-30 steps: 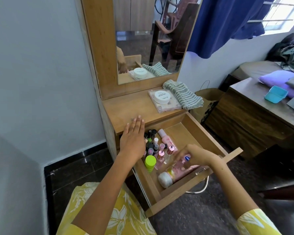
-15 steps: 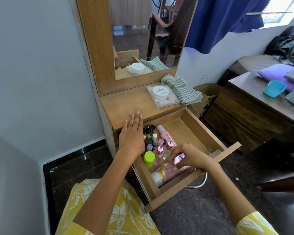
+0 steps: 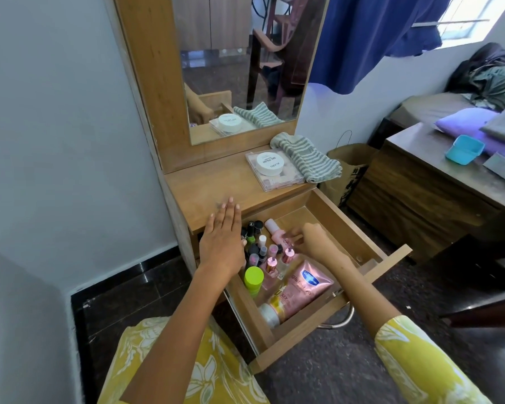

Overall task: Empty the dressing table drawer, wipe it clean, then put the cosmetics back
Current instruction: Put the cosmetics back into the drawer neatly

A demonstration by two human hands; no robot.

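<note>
left hand (image 3: pixel 222 241) flat; right hand (image 3: pixel 312 238) fingertips around smooth pink bottle (image 3: pixel 276 232) in wooden drawer (image 3: pixel 344 225)

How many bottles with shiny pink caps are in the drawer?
2. One stands mid-drawer by the right hand; the other is just left of it. More may be hidden.

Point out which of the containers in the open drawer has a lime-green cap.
The short bottle with the wide lime-green cap, standing at the drawer's left wall just below the left hand. The small bottles behind it have pink, black or white caps.
</note>
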